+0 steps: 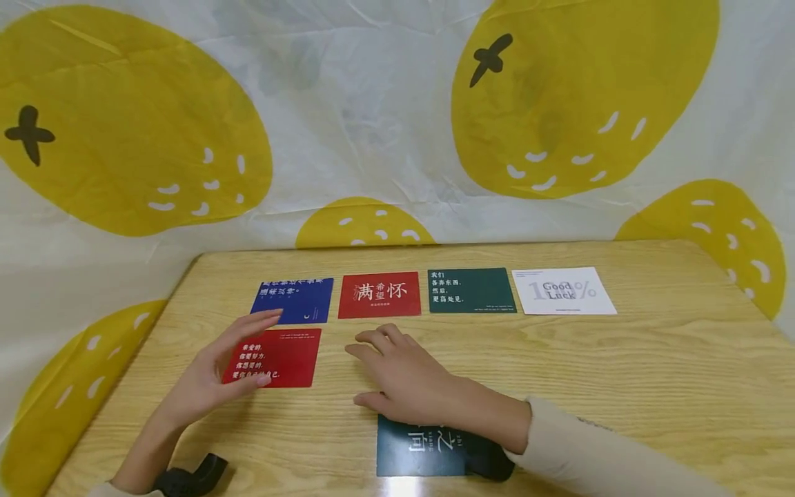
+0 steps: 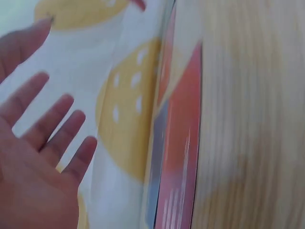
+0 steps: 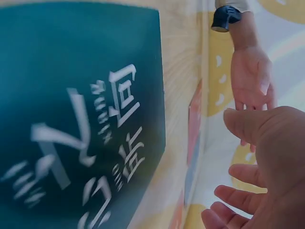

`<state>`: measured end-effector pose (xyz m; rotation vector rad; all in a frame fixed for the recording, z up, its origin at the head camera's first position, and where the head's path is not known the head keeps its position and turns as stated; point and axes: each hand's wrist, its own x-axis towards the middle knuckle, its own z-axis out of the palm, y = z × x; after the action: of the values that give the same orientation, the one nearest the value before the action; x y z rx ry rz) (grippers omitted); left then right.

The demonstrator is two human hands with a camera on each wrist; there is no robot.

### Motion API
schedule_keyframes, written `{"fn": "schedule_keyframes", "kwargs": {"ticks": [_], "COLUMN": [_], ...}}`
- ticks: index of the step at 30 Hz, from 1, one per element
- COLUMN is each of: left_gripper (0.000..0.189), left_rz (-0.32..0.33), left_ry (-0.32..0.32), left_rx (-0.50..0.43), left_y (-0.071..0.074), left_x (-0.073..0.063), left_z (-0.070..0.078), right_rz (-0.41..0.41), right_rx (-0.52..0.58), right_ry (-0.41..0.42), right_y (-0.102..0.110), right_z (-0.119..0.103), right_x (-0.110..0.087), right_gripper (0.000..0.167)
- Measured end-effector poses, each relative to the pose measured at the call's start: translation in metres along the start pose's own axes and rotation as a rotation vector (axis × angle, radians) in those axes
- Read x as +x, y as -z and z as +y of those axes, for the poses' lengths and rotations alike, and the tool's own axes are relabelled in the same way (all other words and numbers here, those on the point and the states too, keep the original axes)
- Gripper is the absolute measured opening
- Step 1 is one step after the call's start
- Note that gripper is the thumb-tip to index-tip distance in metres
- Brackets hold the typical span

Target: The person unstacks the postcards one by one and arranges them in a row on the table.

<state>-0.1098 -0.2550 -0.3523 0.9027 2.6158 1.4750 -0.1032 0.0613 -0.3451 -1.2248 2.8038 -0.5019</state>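
Note:
My left hand [image 1: 214, 366] hovers over a red card [image 1: 288, 359] with white characters at the left, its fingers spread and holding nothing. In the left wrist view the same hand [image 2: 43, 148] has its palm turned up and bare. The right hand [image 1: 404, 376], fingers loosely bent around nothing, is above the far edge of a dark green card [image 1: 404, 452]. That card's white characters run sideways; forearm and wrist camera hide part of it. In the right wrist view the green card [image 3: 128, 43] looks large and close beside the hand [image 3: 267, 171].
Behind the hands lies a row of cards: blue [image 1: 304, 304], red [image 1: 379, 304], green [image 1: 478, 297] and white "Good Luck" [image 1: 562, 293]. They rest on a wooden table [image 1: 652, 386]. A white cloth [image 1: 366, 90] with yellow fruit shapes hangs beyond the table's back edge.

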Motion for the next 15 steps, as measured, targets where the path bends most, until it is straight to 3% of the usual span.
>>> {"fn": "schedule_keyframes", "kwargs": {"ticks": [3, 6, 15], "left_gripper": [0.078, 0.078, 0.078], "left_rz": [0.018, 0.023, -0.076], "left_ry": [0.045, 0.034, 0.018], "left_rx": [0.025, 0.012, -0.035], "left_y": [-0.019, -0.038, -0.089], "left_x": [0.006, 0.010, 0.013], "left_z": [0.013, 0.025, 0.053], "right_rz": [0.008, 0.010, 0.043], "right_rx": [0.054, 0.134, 0.240], "right_ry": [-0.005, -0.032, -0.167], "right_y": [0.007, 0.011, 0.011], "right_z": [0.005, 0.010, 0.020], "right_x": [-0.016, -0.033, -0.080], "right_gripper": [0.066, 0.066, 0.063]}}
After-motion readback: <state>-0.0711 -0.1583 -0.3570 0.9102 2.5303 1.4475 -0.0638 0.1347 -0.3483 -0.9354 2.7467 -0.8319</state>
